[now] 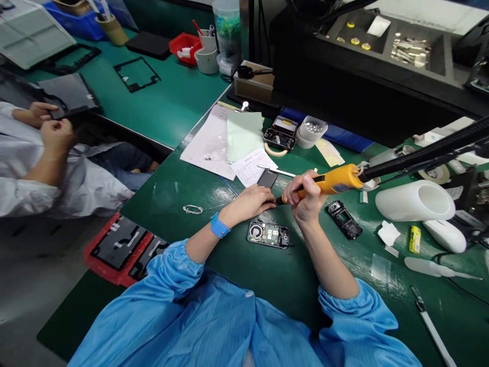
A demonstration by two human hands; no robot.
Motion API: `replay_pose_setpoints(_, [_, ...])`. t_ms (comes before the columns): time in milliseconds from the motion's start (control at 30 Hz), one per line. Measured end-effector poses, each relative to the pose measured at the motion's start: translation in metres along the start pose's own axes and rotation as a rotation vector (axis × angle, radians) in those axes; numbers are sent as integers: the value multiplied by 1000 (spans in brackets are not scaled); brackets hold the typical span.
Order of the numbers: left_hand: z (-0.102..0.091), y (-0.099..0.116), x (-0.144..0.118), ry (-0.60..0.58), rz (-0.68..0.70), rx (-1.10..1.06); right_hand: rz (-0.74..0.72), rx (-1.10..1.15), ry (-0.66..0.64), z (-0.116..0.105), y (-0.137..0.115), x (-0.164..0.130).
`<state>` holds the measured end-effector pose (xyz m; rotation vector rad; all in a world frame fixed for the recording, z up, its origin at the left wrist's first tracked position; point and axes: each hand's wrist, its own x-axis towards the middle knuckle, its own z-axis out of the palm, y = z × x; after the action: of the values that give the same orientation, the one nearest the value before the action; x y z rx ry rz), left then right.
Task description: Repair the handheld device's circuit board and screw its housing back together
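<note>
My right hand point(307, 196) is wrapped around a yellow electric screwdriver point(336, 181), whose black tip end points left. Close to that tip, my left hand point(250, 204) has its fingers bent and pressed together. Whatever lies under those fingertips is hidden. Just beyond them is a dark flat rectangular piece point(267, 178), partly covered by the left hand. Nearer to my body, an opened phone-like device point(268, 234) lies face up with its circuit board and a round part showing. To the right of my right wrist rests a black device housing point(344, 219).
A black rod or cable point(420, 150) runs from the screwdriver to the upper right. Papers point(210, 140), a white cup of small metal parts point(311, 130) and a white roll point(414, 200) stand around. A thin coiled cord point(193, 209) lies left. A co-worker's hands point(55, 127) are further left.
</note>
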<state>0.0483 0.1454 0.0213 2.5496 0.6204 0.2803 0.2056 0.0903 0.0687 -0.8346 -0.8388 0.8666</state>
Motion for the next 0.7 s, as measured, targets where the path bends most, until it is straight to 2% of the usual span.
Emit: replay_pose_setpoints(700, [2,11,-3,65,146,82,-15,-89,8,5,-23,-8])
